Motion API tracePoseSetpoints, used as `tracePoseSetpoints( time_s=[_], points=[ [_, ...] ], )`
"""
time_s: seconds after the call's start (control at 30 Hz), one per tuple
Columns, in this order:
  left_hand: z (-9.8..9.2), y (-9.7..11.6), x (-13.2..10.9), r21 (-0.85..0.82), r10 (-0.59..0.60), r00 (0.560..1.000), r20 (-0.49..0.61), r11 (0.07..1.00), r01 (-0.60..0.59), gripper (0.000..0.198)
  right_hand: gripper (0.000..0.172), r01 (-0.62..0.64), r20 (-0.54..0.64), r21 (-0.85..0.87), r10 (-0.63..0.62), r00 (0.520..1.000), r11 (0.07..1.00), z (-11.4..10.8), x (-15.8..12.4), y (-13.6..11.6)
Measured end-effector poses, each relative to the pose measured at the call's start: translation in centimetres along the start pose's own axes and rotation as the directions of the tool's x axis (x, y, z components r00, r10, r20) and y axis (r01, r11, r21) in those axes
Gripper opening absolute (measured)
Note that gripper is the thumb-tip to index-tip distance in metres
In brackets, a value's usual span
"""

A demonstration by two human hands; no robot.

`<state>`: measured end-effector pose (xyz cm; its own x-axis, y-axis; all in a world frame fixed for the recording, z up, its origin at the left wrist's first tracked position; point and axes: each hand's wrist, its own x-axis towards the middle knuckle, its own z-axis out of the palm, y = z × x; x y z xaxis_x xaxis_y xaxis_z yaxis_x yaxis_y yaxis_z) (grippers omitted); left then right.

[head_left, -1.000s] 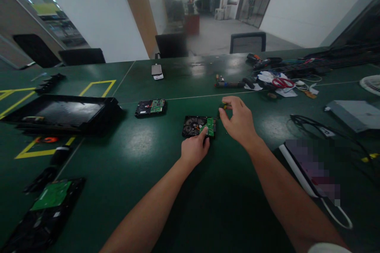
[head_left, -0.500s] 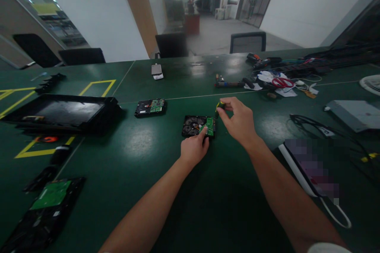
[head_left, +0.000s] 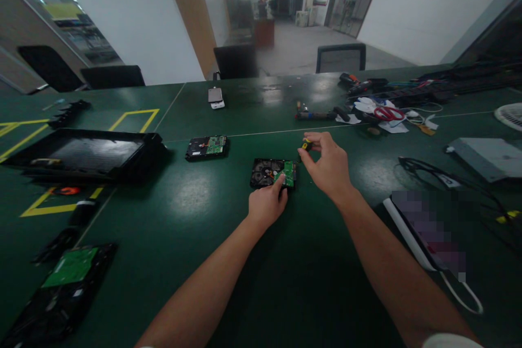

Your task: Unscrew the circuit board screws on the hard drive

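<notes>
A black hard drive [head_left: 263, 172] with a green circuit board lies flat on the table in front of me. My left hand [head_left: 267, 205] is closed at its near edge, the index finger pressed on the board. Pinched in the fingertips of my right hand [head_left: 327, 166] is a short yellow-and-black screwdriver [head_left: 306, 145], just right of the drive's board end. Its tip is too small to make out. To the left lies a second hard drive [head_left: 207, 147], board side up. At the near left is another hard drive [head_left: 53, 293] with a green board.
Stacked black trays [head_left: 87, 155] stand on the left. A phone-like device [head_left: 426, 231] with a white cable lies by my right forearm, with a grey metal box [head_left: 485, 157] beyond it. Tools, gloves and red-handled scissors [head_left: 388, 113] clutter the far right of the green table [head_left: 196, 261].
The screwdriver handle has turned in my right fingers, tilting and shifting slightly to the right. My left hand and the hard drive stay where they were.
</notes>
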<state>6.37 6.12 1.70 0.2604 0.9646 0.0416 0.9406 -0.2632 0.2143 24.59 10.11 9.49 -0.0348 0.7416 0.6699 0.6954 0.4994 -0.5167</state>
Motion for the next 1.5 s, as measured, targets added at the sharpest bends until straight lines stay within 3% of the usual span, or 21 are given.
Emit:
tracePoseSetpoints(
  time_s=[0.27,0.5,0.73,0.97,1.23,1.5],
  points=[
    [-0.22,0.0,-0.01,-0.006,-0.001,1.0,0.007,1.0,0.001,0.053,0.021,0.058,0.027,-0.092,-0.056,0.998,0.994,-0.41,0.04,-0.52],
    [-0.53,0.21,-0.04,-0.004,-0.015,0.999,0.029,1.0,0.016,0.054,0.022,-0.02,0.038,-0.016,0.02,0.999,1.0,-0.2,-0.05,-0.03],
    [-0.74,0.32,-0.11,-0.007,-0.022,0.999,0.045,1.0,0.022,0.055,0.025,0.067,0.069,-0.054,-0.063,0.996,0.996,-0.57,0.12,-0.64],
    [-0.6,0.32,0.0,0.005,-0.018,1.0,0.025,1.0,0.018,0.054,0.025,-0.039,0.028,-0.006,0.04,0.999,0.999,0.02,-0.05,0.01],
    [-0.6,0.23,-0.09,-0.006,-0.012,1.0,0.025,1.0,0.012,0.054,0.024,0.065,0.061,-0.062,-0.061,0.996,0.996,-0.63,0.1,-0.72],
    [-0.68,0.34,-0.07,-0.004,-0.027,0.999,0.033,1.0,0.028,0.055,0.022,-0.019,0.052,0.009,0.018,0.998,1.0,-0.45,0.17,-0.11]
  ],
)
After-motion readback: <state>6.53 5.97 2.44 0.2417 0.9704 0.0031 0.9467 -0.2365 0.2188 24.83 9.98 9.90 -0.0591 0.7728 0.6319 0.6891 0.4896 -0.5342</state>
